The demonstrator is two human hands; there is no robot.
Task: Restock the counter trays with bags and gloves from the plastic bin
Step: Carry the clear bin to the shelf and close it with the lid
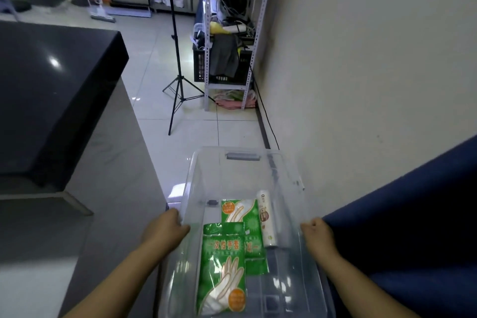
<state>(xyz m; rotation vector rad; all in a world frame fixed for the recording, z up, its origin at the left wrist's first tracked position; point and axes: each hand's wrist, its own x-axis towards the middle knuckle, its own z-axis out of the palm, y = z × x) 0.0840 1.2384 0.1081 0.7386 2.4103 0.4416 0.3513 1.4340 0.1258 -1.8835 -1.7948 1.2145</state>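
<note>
A clear plastic bin (pixel 240 162) sits low in front of me. My left hand (pixel 166 230) grips its left rim and my right hand (pixel 318 233) grips its right rim. Inside lie two green packs of disposable gloves, one near me (pixel 222 266) and one farther back (pixel 241 214), partly overlapped. A white roll of bags (pixel 267 219) lies along the bin's right side.
A dark counter (pixel 51 90) stands to the left. A black tripod (pixel 178 85) and a metal shelf rack (pixel 232 33) with a black crate stand ahead on the tiled floor. A wall runs along the right, with a blue surface (pixel 413 214) beside the bin.
</note>
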